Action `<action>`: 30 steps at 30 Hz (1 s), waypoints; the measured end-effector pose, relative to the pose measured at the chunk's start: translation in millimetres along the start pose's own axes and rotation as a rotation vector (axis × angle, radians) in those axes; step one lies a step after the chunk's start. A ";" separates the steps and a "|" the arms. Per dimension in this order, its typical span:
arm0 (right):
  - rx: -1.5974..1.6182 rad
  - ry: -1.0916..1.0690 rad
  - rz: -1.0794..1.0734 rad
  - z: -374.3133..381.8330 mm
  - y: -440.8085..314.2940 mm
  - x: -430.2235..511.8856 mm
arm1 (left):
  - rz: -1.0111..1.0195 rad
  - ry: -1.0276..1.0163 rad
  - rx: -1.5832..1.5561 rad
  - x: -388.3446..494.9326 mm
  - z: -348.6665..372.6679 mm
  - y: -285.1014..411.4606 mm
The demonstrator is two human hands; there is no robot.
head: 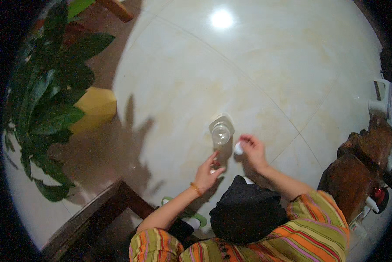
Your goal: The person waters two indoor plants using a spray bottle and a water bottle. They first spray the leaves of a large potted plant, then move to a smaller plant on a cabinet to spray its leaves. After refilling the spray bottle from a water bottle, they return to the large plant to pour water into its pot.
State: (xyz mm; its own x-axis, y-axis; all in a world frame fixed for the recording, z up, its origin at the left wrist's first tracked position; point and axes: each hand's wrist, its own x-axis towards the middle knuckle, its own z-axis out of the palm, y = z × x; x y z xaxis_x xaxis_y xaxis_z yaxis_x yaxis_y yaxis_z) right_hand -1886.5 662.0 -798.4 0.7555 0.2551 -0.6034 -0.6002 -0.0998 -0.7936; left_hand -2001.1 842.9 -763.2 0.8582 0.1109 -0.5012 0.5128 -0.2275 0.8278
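Note:
On the pale tiled floor (248,91) stands a small clear jar (221,134), its round mouth facing up. My right hand (254,153), just to the right of the jar, pinches a small round white object (238,148) that looks like a cap. Below the jar, my left hand (207,173) has its thumb and forefinger apart and does not touch the jar. A pale spot shows between its fingers; whether that is floor or a small thing is unclear. An orange-yellow bracelet circles the left wrist.
A leafy green plant (48,98) and a yellow pot (96,108) stand at the left. A dark wooden frame (117,193) lies at lower left. Dark fabric (248,213) covers my lap. Brown wooden furniture (349,177) and a white plastic item (379,101) are at the right.

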 end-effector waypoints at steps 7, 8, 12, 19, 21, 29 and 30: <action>0.528 -0.238 0.034 61.1 40.4 -48.9 | 0.089 -0.160 0.510 -16.2 -4.8 11.9; 0.447 -0.323 -0.017 59.1 37.1 -47.0 | 0.116 -0.150 0.513 -18.4 -11.7 12.5; 0.099 -0.396 -0.053 39.9 21.1 -32.2 | 0.224 -0.104 0.411 -22.8 -34.5 17.8; -0.313 0.207 -0.568 26.3 2.9 22.7 | 0.002 0.223 0.380 -46.1 -128.0 42.4; -0.300 0.104 -0.749 34.3 0.7 38.0 | 0.111 0.440 0.507 -50.8 -181.9 45.1; -0.107 -0.072 -0.686 55.6 -4.1 46.3 | -0.060 0.936 -0.232 -73.2 -351.1 94.4; -0.114 -0.096 -0.710 57.1 -7.2 43.5 | -0.025 0.938 -0.258 -88.2 -362.9 102.7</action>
State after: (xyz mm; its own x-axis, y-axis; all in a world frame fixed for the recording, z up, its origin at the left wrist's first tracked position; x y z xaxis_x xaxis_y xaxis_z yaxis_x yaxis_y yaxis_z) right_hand -1864.4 728.8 -814.5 0.9233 0.3785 0.0661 0.0619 0.0232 -0.9978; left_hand -2016.0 1160.9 -542.5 0.4585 0.8642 -0.2072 0.4245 -0.0081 0.9054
